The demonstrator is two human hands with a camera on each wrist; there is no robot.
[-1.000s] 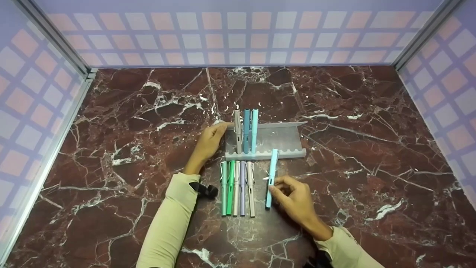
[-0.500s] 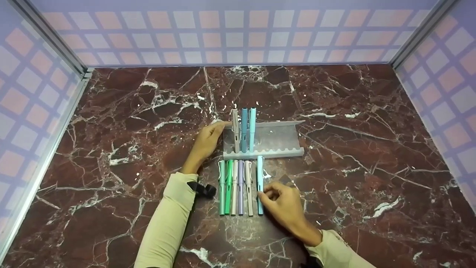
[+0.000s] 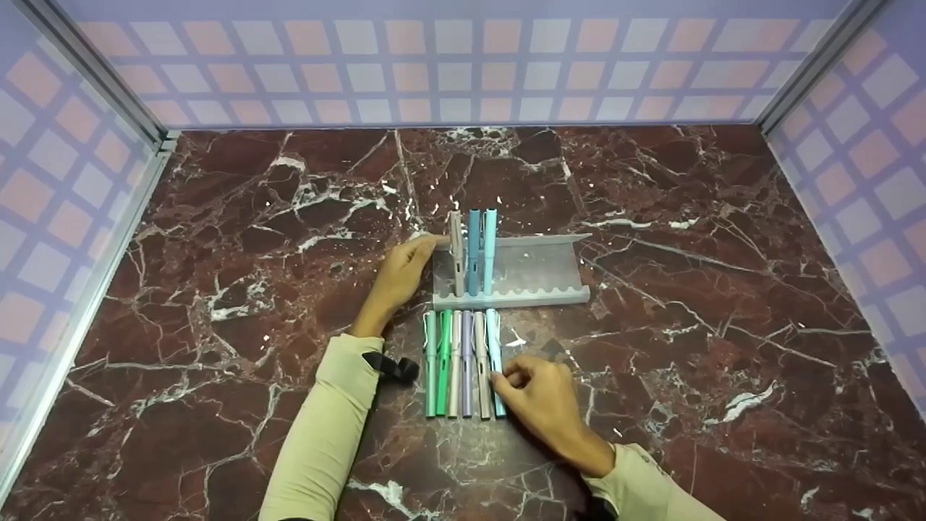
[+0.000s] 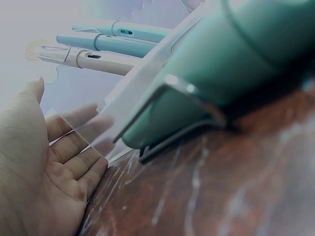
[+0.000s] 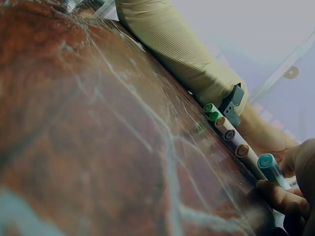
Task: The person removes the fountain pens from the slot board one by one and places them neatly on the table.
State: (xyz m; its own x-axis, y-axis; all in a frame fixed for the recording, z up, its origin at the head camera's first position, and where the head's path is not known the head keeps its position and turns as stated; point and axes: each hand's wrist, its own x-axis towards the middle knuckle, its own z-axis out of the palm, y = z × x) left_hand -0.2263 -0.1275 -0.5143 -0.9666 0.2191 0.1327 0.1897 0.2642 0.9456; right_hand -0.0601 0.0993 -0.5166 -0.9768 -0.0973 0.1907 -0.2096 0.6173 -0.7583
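My right hand (image 3: 546, 394) pinches the lower part of a light blue capped pen (image 3: 494, 336), which lies at the right end of a row on the table. Beside it are a taupe pen (image 3: 482, 354), a purple pen (image 3: 466, 365), a beige pen (image 3: 454, 362), a bright green pen (image 3: 443, 369) and a grey-green pen (image 3: 431, 373). My left hand (image 3: 399, 276) touches the left edge of a clear pen stand (image 3: 539, 268); in the left wrist view its loosely extended fingers (image 4: 76, 147) lie behind the panel. A taupe, a dark blue and a light blue pen lean upright in the stand.
The marbled red-brown table (image 3: 709, 289) carries small white flecks around the stand. Checkered walls (image 3: 463, 65) close off the back and both sides. The stand's notched front ledge (image 3: 557, 295) runs just behind the pen row.
My right hand has brought the light blue pen leftward and down, from a tilted position apart to beside the taupe pen. My left hand stays at the stand.
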